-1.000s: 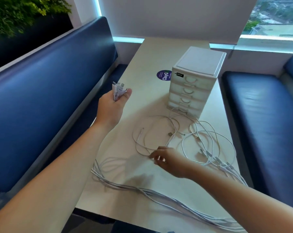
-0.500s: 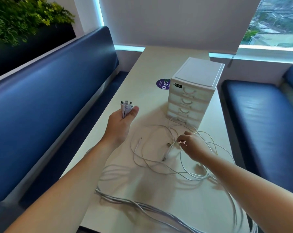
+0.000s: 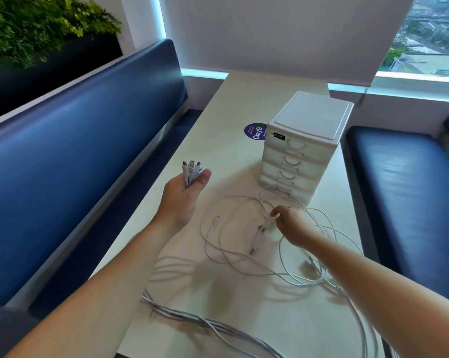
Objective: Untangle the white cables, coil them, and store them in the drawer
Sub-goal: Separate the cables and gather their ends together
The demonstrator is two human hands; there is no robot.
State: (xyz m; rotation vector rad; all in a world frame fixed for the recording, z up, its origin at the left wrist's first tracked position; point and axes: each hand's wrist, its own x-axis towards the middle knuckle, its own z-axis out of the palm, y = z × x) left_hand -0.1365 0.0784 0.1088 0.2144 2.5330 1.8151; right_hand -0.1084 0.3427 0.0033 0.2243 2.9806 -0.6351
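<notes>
White cables (image 3: 256, 240) sprawl in loose tangled loops over the worktop (image 3: 231, 104), none coiled. The left hand (image 3: 184, 192) grips a bunch of gathered plug ends (image 3: 191, 169), and the right hand (image 3: 288, 223) pinches one strand just in front of the drawer unit (image 3: 303, 151), every drawer shut. It looks like early going, with sorting, coiling and storing all ahead; blue benches (image 3: 76, 156) flank the pale worktop, with a window (image 3: 432, 34) beyond.

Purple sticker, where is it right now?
In the head view, the purple sticker lies flat on the table, just left of the white drawer unit and farther away than the left hand.
</notes>
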